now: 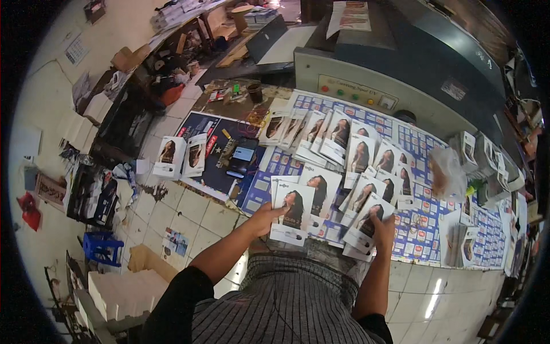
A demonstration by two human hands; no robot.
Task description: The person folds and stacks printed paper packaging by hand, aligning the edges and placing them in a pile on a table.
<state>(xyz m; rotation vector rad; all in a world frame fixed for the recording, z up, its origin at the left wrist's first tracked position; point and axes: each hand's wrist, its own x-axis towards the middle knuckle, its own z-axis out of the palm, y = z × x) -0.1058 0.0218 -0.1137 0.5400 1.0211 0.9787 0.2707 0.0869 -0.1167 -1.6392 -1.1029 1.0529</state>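
My left hand (269, 220) grips the left edge of a few white printed cards (292, 213), held a little fanned above the table's near edge. Each bears a portrait with long dark hair and a small device below. My right hand (383, 230) is closed on another small bundle of the same cards (364, 221), its thumb pressed on the top one. Between the hands, one similar card (321, 192) lies partly behind the left bundle. Beyond them, overlapping piles of these cards (336, 137) spread across the blue patterned sheet (424, 195).
A large grey machine (412, 63) with coloured buttons stands behind the table. At left are a phone (243, 155), two small card stacks (170, 156) and a brown cup (255, 92). A clear plastic bag (448, 174) and more stacks (463, 243) lie right. A blue stool (103, 248) stands on the tiled floor.
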